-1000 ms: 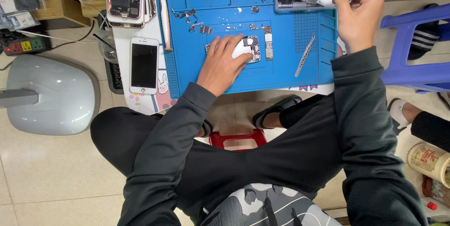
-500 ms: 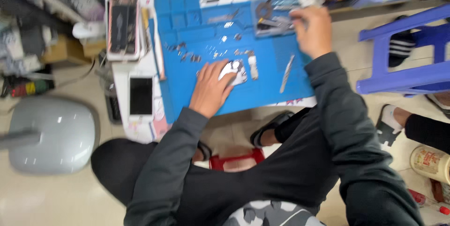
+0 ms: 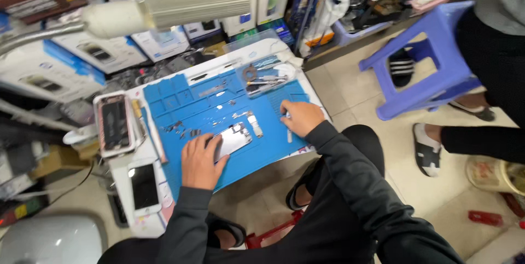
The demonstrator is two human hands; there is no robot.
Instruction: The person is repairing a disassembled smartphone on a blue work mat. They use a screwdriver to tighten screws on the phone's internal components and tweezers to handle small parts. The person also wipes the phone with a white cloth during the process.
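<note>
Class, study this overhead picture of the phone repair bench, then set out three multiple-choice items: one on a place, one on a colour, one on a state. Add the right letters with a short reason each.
1. Where does the silver metal phone housing lie?
A. on the blue silicone work mat
B. on the purple plastic stool
C. on the tiled floor

2. What colour is the stool?
A. red
B. purple
C. green

3. How is the left hand placed?
A. raised in the air
B. tucked into a sleeve
C. resting on the mat, fingers on the housing

Answers: 1 A, the housing sits mid-mat between the left hand and the right hand. 2 B, its seat and legs are purple. 3 C, the palm lies flat on the mat and the fingertips touch the housing's edge.
</note>
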